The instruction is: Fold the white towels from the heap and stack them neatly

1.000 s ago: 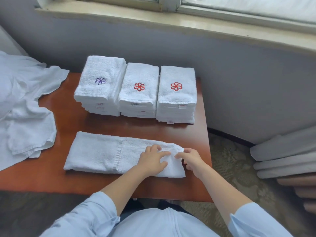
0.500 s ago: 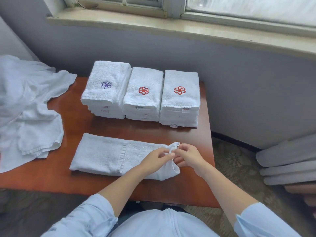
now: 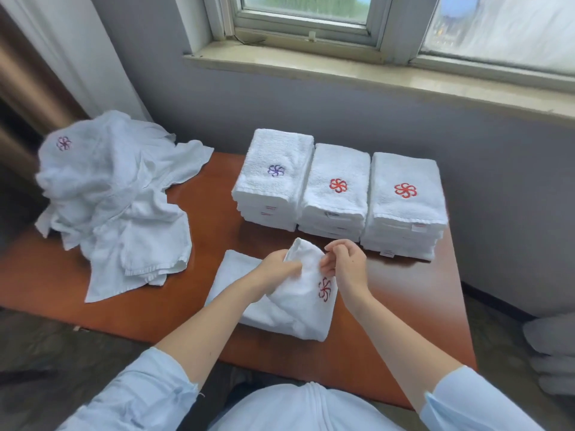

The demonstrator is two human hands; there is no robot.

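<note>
A long white towel [image 3: 298, 309] lies on the brown table [image 3: 202, 309] in front of me, its right end lifted and turned over to the left, showing a dark red flower mark. My left hand [image 3: 277, 269] grips the raised end from the left. My right hand [image 3: 345, 262] pinches the same end from the right. Behind the towel stand three stacks of folded towels: left stack [image 3: 273, 178] with a purple mark, middle stack [image 3: 336, 188] and right stack [image 3: 404, 203] with red marks. The heap of unfolded towels [image 3: 115, 194] covers the table's left end.
A grey wall and a window sill [image 3: 373, 76] rise behind the table. Rolled pale bundles [image 3: 553, 353] lie on the floor at the right. A curtain [image 3: 71, 51] hangs at the left. Bare tabletop shows between the heap and the stacks.
Both hands raised the towel's right end off the table and carried it leftward, turning it over so the flower mark shows. The view tilted up and swung left.
</note>
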